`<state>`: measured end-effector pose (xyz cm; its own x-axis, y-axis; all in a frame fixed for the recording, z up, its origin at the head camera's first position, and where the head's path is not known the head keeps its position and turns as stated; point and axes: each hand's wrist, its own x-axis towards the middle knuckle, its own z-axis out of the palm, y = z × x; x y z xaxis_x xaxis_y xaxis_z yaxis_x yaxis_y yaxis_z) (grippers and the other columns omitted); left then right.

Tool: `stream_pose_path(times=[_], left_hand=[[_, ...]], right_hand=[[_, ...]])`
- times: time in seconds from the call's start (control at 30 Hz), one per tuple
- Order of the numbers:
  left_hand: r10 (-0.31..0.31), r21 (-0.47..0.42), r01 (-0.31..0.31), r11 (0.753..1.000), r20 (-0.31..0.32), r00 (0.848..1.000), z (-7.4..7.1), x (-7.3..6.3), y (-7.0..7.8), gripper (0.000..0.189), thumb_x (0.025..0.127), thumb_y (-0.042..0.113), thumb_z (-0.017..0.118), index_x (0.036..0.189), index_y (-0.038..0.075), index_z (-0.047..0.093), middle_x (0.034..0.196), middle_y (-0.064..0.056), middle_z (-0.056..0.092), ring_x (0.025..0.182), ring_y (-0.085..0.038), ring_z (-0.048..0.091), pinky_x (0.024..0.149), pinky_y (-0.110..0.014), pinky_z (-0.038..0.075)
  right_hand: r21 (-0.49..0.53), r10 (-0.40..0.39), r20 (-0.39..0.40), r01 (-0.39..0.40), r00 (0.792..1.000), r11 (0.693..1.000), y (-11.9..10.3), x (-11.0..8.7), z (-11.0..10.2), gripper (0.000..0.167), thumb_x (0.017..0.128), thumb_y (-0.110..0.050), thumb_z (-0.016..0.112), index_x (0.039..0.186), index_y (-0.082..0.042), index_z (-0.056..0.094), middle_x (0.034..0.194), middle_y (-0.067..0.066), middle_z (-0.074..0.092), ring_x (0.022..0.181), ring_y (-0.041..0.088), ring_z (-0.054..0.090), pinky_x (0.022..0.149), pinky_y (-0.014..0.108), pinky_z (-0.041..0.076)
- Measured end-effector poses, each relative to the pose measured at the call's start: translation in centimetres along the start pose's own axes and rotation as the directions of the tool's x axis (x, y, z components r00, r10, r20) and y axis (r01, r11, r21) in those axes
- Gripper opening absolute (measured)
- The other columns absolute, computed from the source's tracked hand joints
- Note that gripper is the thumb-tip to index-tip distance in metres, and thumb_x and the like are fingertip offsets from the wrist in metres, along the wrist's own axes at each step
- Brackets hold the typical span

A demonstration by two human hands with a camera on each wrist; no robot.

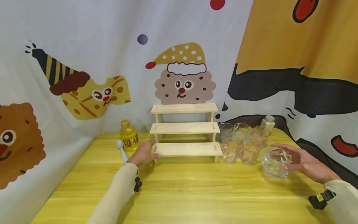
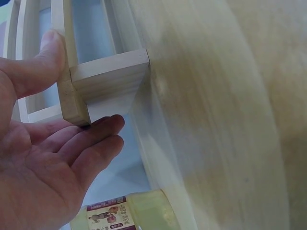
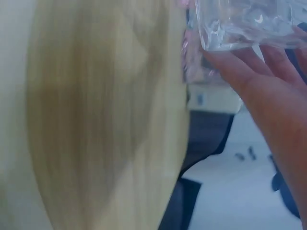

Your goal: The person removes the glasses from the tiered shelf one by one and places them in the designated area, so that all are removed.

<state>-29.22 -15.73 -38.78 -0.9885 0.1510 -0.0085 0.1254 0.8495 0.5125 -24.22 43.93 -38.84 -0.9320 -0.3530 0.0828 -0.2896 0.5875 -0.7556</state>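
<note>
A three-step wooden display stand (image 1: 185,149) stands on the table in the head view. My left hand (image 1: 142,153) grips the left end of its lowest step. In the left wrist view the thumb (image 2: 41,64) lies on the plank and the other fingers are on its far side. At the right, my right hand (image 1: 311,165) holds a clear glass cup (image 1: 274,166) by its side. The right wrist view shows that cup (image 3: 249,24) with fingers against it. Several clear and pinkish cups (image 1: 249,151) are grouped between the stand and the held cup.
A yellow oil bottle (image 1: 129,137) stands left of the stand, with a whitish spoon-like utensil (image 1: 122,151) beside it. Behind the cups is a small whitish container (image 1: 268,123). A cartoon-printed curtain (image 1: 112,56) hangs behind the wooden table (image 1: 201,196).
</note>
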Motion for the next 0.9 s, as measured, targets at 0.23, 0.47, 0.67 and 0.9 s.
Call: stream_pose_path(times=[0.23, 0.47, 0.67, 0.9], left_hand=[[-0.006, -0.01, 0.006, 1.0, -0.003, 1.0, 0.0, 0.0, 0.0, 0.071, 0.091, 0.032, 0.075, 0.146, -0.001, 0.045, 0.135, -0.028, 0.06, 0.123, -0.04, 0.056, 0.103, -0.052, 0.048], [-0.008, -0.006, 0.008, 1.0, 0.005, 1.0, 0.1, 0.0, 0.0, 0.071, 0.091, 0.032, 0.075, 0.146, -0.001, 0.045, 0.137, -0.029, 0.059, 0.128, -0.043, 0.054, 0.105, -0.054, 0.047], [-0.008, -0.055, 0.009, 0.998, 0.009, 1.0, 0.3, 0.1, -0.7, 0.073, 0.091, 0.032, 0.075, 0.149, 0.001, 0.042, 0.138, -0.027, 0.059, 0.123, -0.039, 0.059, 0.104, -0.053, 0.048], [0.052, -0.083, -0.053, 0.995, -0.01, 0.999, 0.0, -0.1, -0.7, 0.073, 0.093, 0.033, 0.073, 0.149, -0.001, 0.042, 0.132, -0.024, 0.063, 0.113, -0.032, 0.064, 0.097, -0.049, 0.051]], right_hand=[[-0.15, 0.127, -0.115, -0.144, 0.985, 0.978, 1.9, 1.8, -1.0, 0.085, 0.084, -0.017, 0.078, 0.155, -0.008, 0.032, 0.146, 0.016, 0.046, 0.115, -0.01, 0.046, 0.084, 0.041, 0.058], [0.039, 0.138, -0.167, -0.133, 0.976, 0.99, 3.1, 2.7, 0.0, 0.085, 0.085, -0.005, 0.075, 0.155, -0.003, 0.026, 0.136, 0.007, 0.049, 0.1, -0.021, 0.05, 0.078, 0.018, 0.056], [0.011, 0.182, -0.138, -0.182, 0.974, 0.983, 2.7, 3.3, 0.5, 0.088, 0.087, -0.014, 0.076, 0.156, -0.004, 0.022, 0.147, 0.03, 0.038, 0.116, 0.005, 0.055, 0.08, 0.021, 0.053], [-0.154, 0.229, -0.048, -0.234, 0.972, 0.96, 0.8, 3.5, 0.1, 0.107, 0.081, -0.01, 0.079, 0.159, 0.002, 0.007, 0.152, 0.043, 0.024, 0.13, 0.064, 0.034, 0.094, 0.068, 0.046]])
